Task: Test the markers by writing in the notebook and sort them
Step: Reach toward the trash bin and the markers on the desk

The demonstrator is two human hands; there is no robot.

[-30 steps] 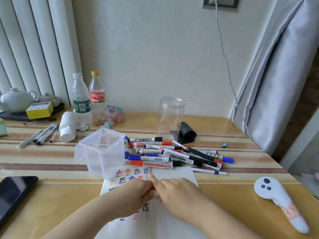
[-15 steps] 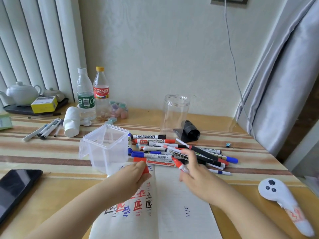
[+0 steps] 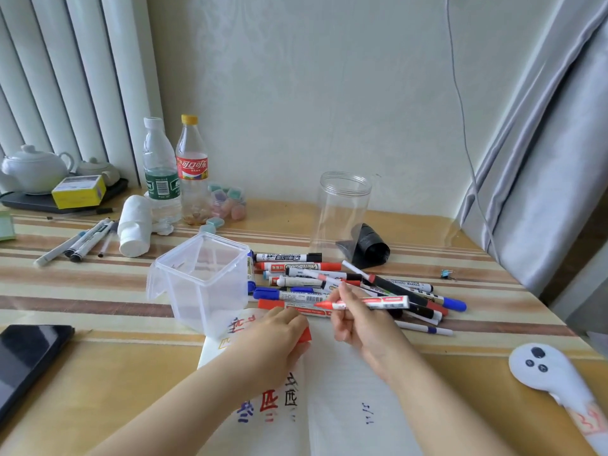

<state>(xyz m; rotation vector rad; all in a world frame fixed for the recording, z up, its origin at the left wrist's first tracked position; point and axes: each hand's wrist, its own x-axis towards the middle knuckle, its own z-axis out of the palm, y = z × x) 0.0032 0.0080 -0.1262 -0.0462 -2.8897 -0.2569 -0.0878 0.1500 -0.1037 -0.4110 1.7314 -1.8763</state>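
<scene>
Right hand (image 3: 358,320), just right of frame centre, pinches an uncapped red marker (image 3: 365,303) between thumb and fingers. The marker lies roughly level, red tip pointing left, raised over the top edge of the notebook (image 3: 345,406).

Left hand (image 3: 276,337), just left of it, has fingers curled round the red cap (image 3: 306,335); only the cap's end shows past the fingers. The hand sits over the notebook's left page.

Notebook lies open at lower centre. Left page carries red, blue and black test marks; right page has only a few small blue ones.

Marker pile (image 3: 345,284) sits at frame centre, directly behind both hands: red, blue and black whiteboard markers lying loose and overlapping on the striped table (image 3: 98,357).

Clear square container (image 3: 200,278) stands left of the pile, its near corner at the notebook's top-left. Clear round jar (image 3: 342,209) stands upright behind the pile. Can't tell if either holds anything.

Left edge: black phone (image 3: 26,360). Lower right: white controller (image 3: 556,373). Upper left: two bottles (image 3: 174,172), a white teapot (image 3: 34,169), a few loose pens (image 3: 79,241).
</scene>
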